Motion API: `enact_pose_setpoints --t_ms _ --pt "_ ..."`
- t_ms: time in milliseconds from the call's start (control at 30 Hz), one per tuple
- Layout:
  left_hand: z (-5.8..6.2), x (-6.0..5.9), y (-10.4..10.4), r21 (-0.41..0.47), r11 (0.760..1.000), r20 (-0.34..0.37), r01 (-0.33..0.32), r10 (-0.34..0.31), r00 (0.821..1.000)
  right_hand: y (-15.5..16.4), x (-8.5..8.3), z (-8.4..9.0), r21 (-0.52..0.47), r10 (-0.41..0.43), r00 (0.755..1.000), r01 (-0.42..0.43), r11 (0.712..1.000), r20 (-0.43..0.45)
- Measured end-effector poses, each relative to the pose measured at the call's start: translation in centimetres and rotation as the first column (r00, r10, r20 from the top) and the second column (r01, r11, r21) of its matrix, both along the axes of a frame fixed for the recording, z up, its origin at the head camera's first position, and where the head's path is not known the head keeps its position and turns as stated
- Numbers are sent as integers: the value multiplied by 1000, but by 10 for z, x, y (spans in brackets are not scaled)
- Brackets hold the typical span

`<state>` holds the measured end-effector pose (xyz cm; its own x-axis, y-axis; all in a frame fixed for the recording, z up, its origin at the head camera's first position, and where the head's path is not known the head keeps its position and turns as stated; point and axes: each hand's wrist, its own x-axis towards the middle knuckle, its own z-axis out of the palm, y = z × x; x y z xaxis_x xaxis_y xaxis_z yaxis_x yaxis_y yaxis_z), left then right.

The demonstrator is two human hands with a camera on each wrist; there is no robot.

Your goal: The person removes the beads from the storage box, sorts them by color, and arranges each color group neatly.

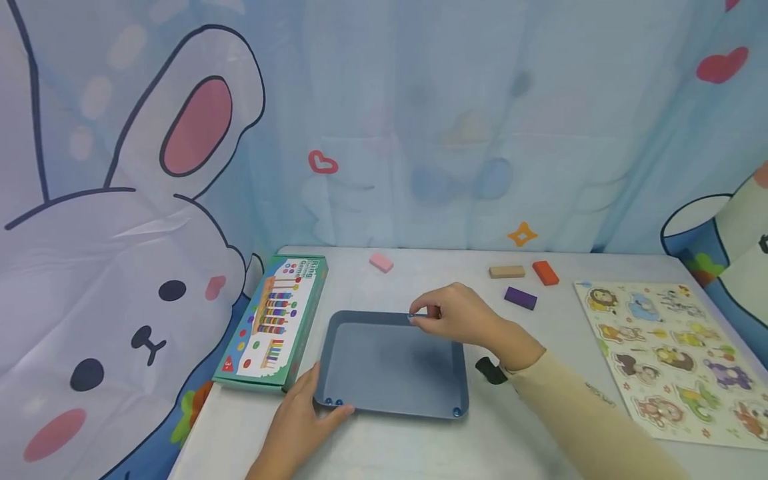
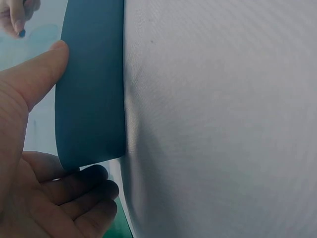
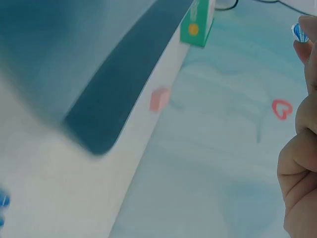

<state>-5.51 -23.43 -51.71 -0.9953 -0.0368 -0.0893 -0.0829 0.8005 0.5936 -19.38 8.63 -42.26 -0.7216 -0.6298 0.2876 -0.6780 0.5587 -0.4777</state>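
Note:
A grey-blue rectangular tray (image 1: 390, 363) lies on the white table. My left hand (image 1: 303, 417) grips its front left corner, thumb on the front rim; the left wrist view shows the thumb against the tray wall (image 2: 91, 89) and the other fingers bent around the corner. Above the tray's far right rim, my right hand (image 1: 462, 317) pinches a small blue marble (image 3: 299, 32) between thumb and fingertip. Inside the tray, two dark blue marbles (image 1: 339, 403) sit in the front left corner and another marble (image 1: 457, 412) in the front right one.
A green ring game box (image 1: 279, 320) stands left of the tray. Behind are a pink block (image 1: 381, 262), a wooden block (image 1: 507, 272), a red block (image 1: 545, 273) and a purple block (image 1: 520, 298). An animal puzzle board (image 1: 672, 360) lies right; a black object (image 1: 491, 371) is by the right wrist.

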Motion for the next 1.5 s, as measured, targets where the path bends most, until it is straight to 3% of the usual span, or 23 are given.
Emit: enact_pose_setpoints --t_ms 533,933,1167,1500 --pt "0 1 1 -6 1000 17 0 0 1000 88 6 -24 31 -251 967 250 968 38" --pt "2 0 1 -1 1000 46 -11 11 999 156 19 -45 150 -441 889 423 893 120" --pt "4 0 0 1 1000 57 -7 7 998 183 22 -60 213 -498 855 464 860 147" --pt "6 1 1 7 1000 60 -7 6 998 196 20 -80 307 -513 831 441 843 216"
